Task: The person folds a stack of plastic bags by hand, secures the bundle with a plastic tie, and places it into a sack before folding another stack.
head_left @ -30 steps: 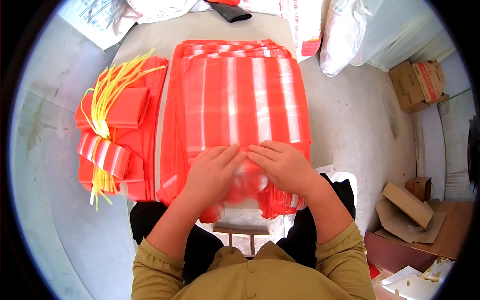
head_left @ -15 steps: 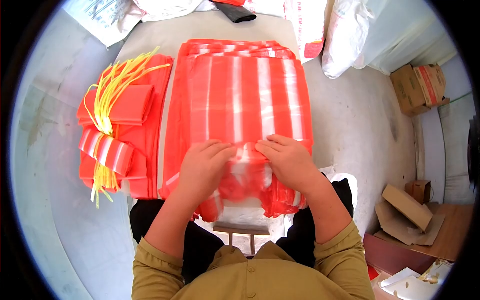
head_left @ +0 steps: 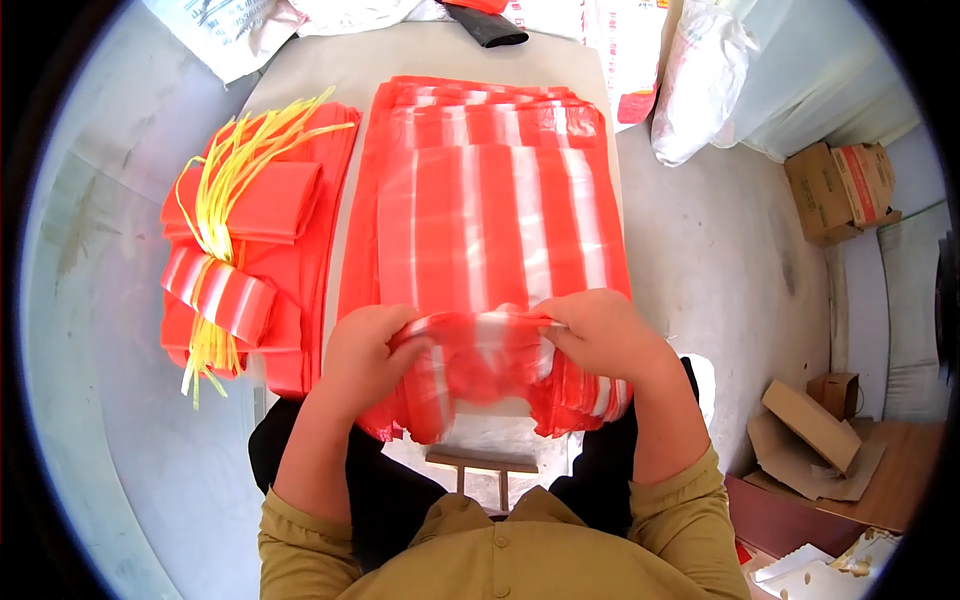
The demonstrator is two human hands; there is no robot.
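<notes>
A thick stack of red plastic bags with white stripes (head_left: 450, 230) lies before me, its near end hanging over my lap. My left hand (head_left: 372, 355) pinches the near part of the top bag at the left, thumb below the fingers. On the other side my right hand (head_left: 605, 335) grips the same fold, so the plastic is gathered into a raised ridge between both hands. The plastic just below the ridge is blurred. To the left sits a second pile of folded red bags (head_left: 300, 325), topped by yellow strips (head_left: 213, 225) and a small striped roll (head_left: 225, 300).
The bags rest on a pale tabletop (head_left: 330, 62). White sacks (head_left: 700, 85) and a black tube-like piece (head_left: 490, 27) are at the far side. Cardboard boxes (head_left: 835, 190) stand at the right, with an opened carton (head_left: 810, 440) lower down. A wooden stool (head_left: 480, 462) shows below.
Both hands have come nearer to my body and lifted the bag's near part into a fold. The top bag's far edge has slid toward me, baring more bags behind it.
</notes>
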